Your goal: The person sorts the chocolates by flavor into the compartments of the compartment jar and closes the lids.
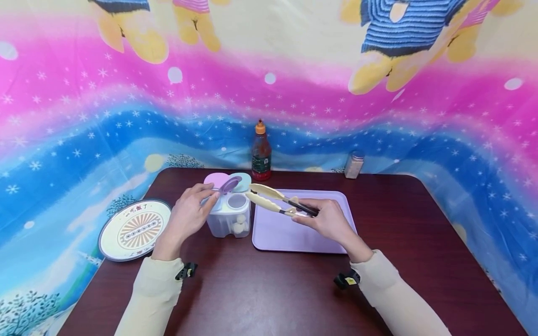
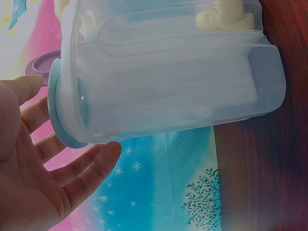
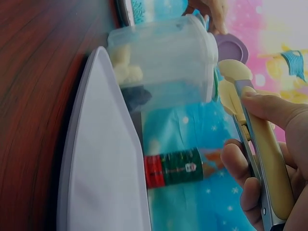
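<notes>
My left hand (image 1: 191, 210) is at a clear multi-compartment container (image 1: 218, 225), its fingers spread by a pale blue lid (image 2: 55, 103). The thumb tip touches a raised purple flip lid (image 1: 230, 185). Under that lid is a round opening (image 1: 237, 201), and pale round pieces (image 1: 239, 225) lie low inside the compartment. My right hand (image 1: 325, 219) grips tongs (image 1: 269, 198) with cream tips and metal-and-black arms. The tips are parted, close over the container's right side and pointing left. Nothing shows between them.
A lilac tray (image 1: 294, 240) lies right of the container. Behind stands a red sauce bottle (image 1: 261, 156) with an orange cap. A small shaker jar (image 1: 354, 165) stands at the back right. On the left, a patterned plate (image 1: 111, 245) sits at the table (image 1: 260, 289) edge.
</notes>
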Tool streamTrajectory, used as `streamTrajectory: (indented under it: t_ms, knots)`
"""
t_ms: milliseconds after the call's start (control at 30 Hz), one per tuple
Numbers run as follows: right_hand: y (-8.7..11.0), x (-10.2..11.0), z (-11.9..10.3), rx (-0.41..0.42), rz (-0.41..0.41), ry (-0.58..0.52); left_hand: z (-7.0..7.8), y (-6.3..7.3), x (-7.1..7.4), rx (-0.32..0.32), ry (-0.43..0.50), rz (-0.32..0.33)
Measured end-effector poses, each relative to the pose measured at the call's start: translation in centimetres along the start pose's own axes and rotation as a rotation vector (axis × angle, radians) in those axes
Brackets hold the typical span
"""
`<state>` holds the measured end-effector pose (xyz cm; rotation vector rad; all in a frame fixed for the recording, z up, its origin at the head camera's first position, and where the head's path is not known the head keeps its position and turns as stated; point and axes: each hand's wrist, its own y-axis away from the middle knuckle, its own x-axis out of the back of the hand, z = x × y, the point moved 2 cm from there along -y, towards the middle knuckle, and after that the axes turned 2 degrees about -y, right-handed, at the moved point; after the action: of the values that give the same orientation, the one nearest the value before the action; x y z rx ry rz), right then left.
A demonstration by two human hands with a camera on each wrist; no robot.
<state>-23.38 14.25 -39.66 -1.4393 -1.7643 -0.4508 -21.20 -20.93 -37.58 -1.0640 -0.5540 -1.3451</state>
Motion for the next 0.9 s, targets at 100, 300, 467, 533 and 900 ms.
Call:
streamTrajectory:
  t_ms: [100,300,467,533,900]
  knots:
    - [0.3,0.5,0.9,-0.002,0.017,-0.001,0.1,0.0,0.1,-0.011,-0.002,0.008]
    - [1.1,1.5,3.0,-0.049,0.02,0.033,0.0,0.0,0.0,-0.008,-0.009,0.004]
    - [1.9,2.1,5.1,-0.067,0.025,0.076,-0.1,0.1,0.0,-0.008,-0.013,0.007]
    - [2.2,2.3,5.8,-0.076,0.03,0.094,-0.1,0.1,0.0,-0.009,-0.015,0.01]
    - [4.0,3.6,9.2,-0.148,0.051,0.151,-0.1,0.1,-0.1,-0.01,-0.012,0.016]
